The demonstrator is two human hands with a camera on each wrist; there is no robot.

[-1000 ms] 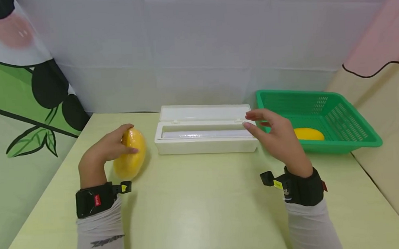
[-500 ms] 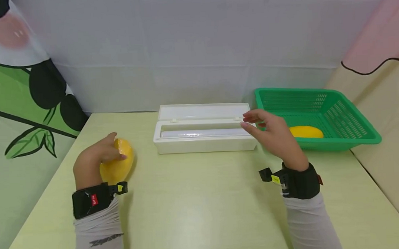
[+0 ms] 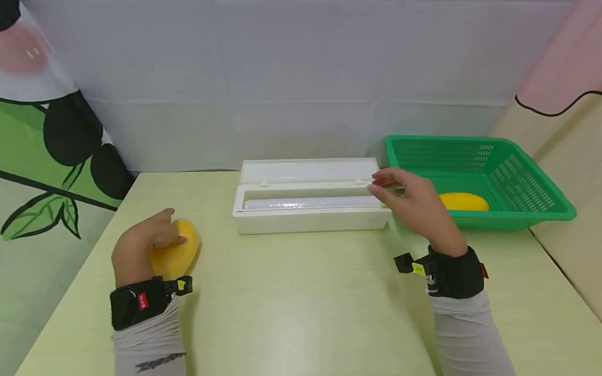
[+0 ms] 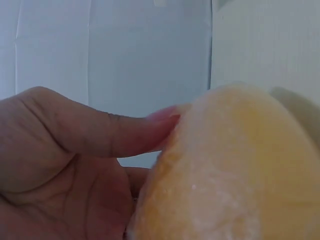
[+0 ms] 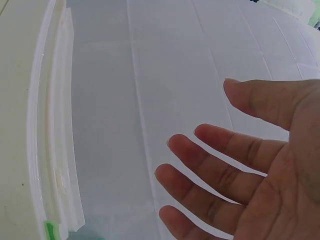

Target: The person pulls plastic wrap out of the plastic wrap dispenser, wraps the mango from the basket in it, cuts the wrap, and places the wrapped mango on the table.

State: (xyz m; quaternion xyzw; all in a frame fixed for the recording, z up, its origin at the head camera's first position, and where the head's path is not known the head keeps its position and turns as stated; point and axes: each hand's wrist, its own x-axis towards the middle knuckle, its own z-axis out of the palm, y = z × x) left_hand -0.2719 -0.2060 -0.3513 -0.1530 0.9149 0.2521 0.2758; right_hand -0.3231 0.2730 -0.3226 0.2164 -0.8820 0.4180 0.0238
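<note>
My left hand (image 3: 149,239) holds a yellow mango (image 3: 175,258) at the left of the table, thumb on the near side and other fingers behind it. Up close in the left wrist view, the mango (image 4: 235,175) has a shiny skin of clear film, and the thumb presses its edge. A long white cling film box (image 3: 309,220) stands at the back centre, its lid (image 3: 307,170) raised and a film roll (image 3: 309,203) inside. Over the box's right end hovers my right hand (image 3: 418,208). The right wrist view shows that hand (image 5: 235,185) with fingers spread and nothing in them.
Behind my right hand is a green plastic basket (image 3: 524,214) with another yellow mango (image 3: 464,201) in it. A pale wall sheet (image 3: 296,70) closes off the table's back edge, with printed curtains at both sides.
My left hand has moved left and toward me with the mango, lowering it to the table. The right hand stays almost in place, its fingers slightly closer together.
</note>
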